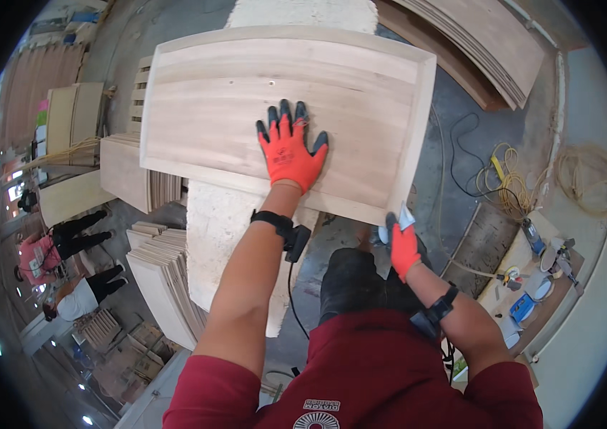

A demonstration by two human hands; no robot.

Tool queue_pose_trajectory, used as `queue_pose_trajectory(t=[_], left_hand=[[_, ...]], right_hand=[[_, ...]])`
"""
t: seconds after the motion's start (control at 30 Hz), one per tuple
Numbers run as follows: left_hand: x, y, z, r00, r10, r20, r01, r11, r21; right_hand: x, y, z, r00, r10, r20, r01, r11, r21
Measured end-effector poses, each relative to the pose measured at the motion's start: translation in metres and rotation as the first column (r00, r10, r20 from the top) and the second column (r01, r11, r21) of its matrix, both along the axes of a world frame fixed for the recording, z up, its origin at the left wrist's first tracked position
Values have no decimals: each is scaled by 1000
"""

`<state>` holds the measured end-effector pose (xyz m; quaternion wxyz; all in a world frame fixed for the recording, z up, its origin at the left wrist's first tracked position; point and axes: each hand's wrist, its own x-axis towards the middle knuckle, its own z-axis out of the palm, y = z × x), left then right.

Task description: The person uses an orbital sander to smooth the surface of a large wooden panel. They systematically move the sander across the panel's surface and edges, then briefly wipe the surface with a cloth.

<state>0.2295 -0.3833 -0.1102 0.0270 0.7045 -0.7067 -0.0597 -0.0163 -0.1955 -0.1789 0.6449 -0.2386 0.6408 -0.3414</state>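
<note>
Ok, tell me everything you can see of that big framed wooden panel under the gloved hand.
The wooden panel is a large, pale, bare-wood rectangle with a raised frame around a recessed field of glued boards; two small dark marks sit near its far edge. It lies flat on a chipboard support, overhanging it on both sides. The left hand, in an orange glove, presses flat on it, fingers spread. The right hand grips a pale folded piece at the near right edge.

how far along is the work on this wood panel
Done: the framed wood panel lies flat on the pale bench, its surface looking smooth. In hand: the left hand presses it flat; the right hand holds a small pale sheet at the near edge. What is left cannot be told.
</note>
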Motion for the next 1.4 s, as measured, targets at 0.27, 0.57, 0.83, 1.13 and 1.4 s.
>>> queue_pose_trajectory(t=[0.27,0.57,0.83,1.13,1.4], left_hand=[[30,-14,2,987,-64,-149,67,998,9],[62,-22,13,995,90,-45,-88,995,40],[-29,-30,16,976,196,-95,-181,972,148],[-32,-36,20,956,275,-106,-236,930,283],[-12,-35,31,954,172,-244,-163,985,56]], right_hand=[[-66,-112,-3,961,22,-275,-64,988,-143],[-122,-484,-42,680,95,-727,-477,811,-340],[-40,-618,3,520,134,-844,-568,792,-224],[-17,-581,27,331,203,-922,-589,808,-33],[-87,-596,-114,212,63,-975,-762,635,-125]])
